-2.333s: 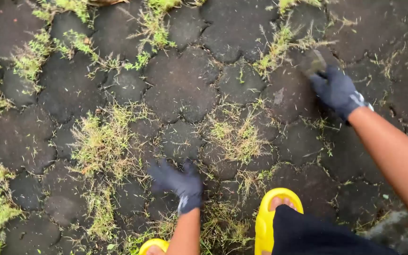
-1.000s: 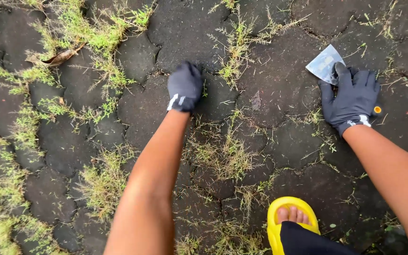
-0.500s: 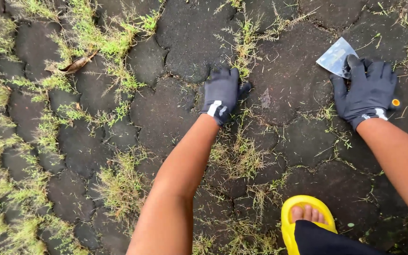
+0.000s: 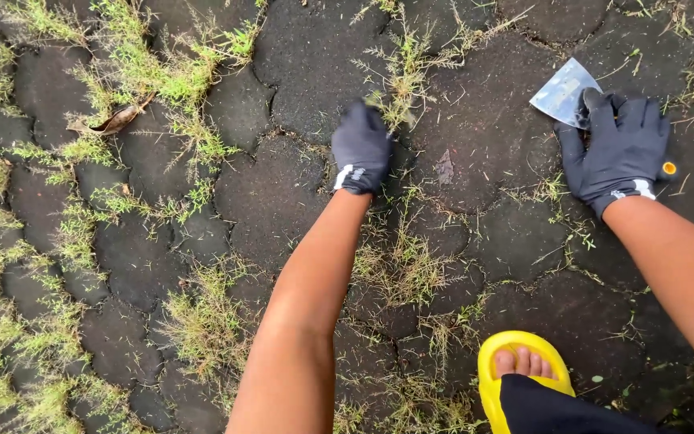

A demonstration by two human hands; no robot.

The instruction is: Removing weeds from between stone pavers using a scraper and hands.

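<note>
At 6 o'clock, your foot in a yellow rubber slipper (image 4: 516, 362) stands on the dark hexagonal paving stones (image 4: 283, 193), beside a black cloth hem at the bottom edge. Grass crowds the joints on your left, from 7 to 11 o'clock; the stones around 3 o'clock lie barer and give your right arm open ground.

At 12 o'clock, your left hand (image 4: 360, 149), in a dark glove, is clenched on the tuft of green weed (image 4: 399, 84) growing from a joint. Half a second ago that hand lay lower and flatter, the fingers spread at the tuft's base; it has since closed and shifted up-left.

At 2 o'clock, your right hand (image 4: 618, 151), also gloved, grips the flat steel scraper with an orange-capped handle (image 4: 565, 90), blade pointing away, resting on the stone. It has barely moved.

At 10 o'clock, a dry brown leaf (image 4: 110, 120) lies in the grass.
</note>
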